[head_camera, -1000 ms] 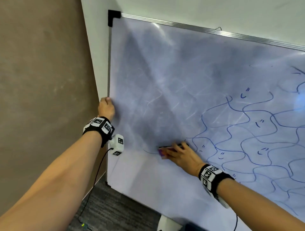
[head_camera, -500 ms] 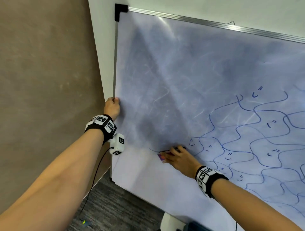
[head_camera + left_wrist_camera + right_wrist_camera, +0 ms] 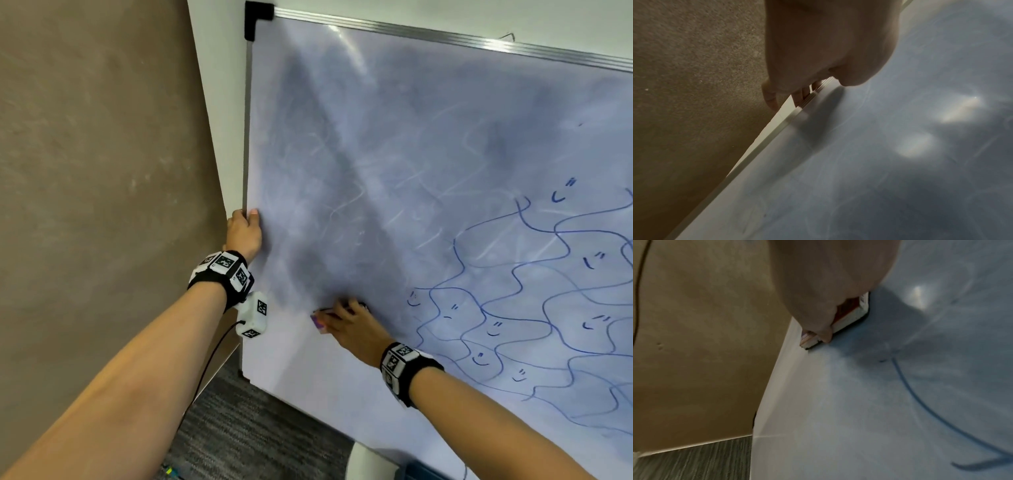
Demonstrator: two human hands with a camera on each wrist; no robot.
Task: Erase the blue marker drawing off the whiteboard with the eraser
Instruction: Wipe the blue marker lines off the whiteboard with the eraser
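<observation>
The whiteboard [image 3: 394,144] leans on the wall, its left part wiped to a grey smear. The blue marker drawing [image 3: 534,294], wavy lines with small faces, covers its right part. My right hand [image 3: 344,317] grips the eraser [image 3: 319,321] and holds it flat against the board, just left of the drawing. In the right wrist view the eraser [image 3: 851,316] shows its white side and dark felt under my right hand [image 3: 826,331], and a blue line [image 3: 920,402] runs below it. My left hand [image 3: 247,221] grips the board's left frame [image 3: 247,120]; its fingers [image 3: 803,95] curl behind the frame [image 3: 760,151].
A brown wall [image 3: 102,171] stands to the left of the board. Grey carpet [image 3: 246,431] lies below it. A white rounded object [image 3: 363,462] sits at the board's foot. A cable [image 3: 205,370] hangs from my left wrist camera.
My right hand has slid the eraser to the left across the board, and the short blue line left of it is gone. The left hand has stayed on the frame.
</observation>
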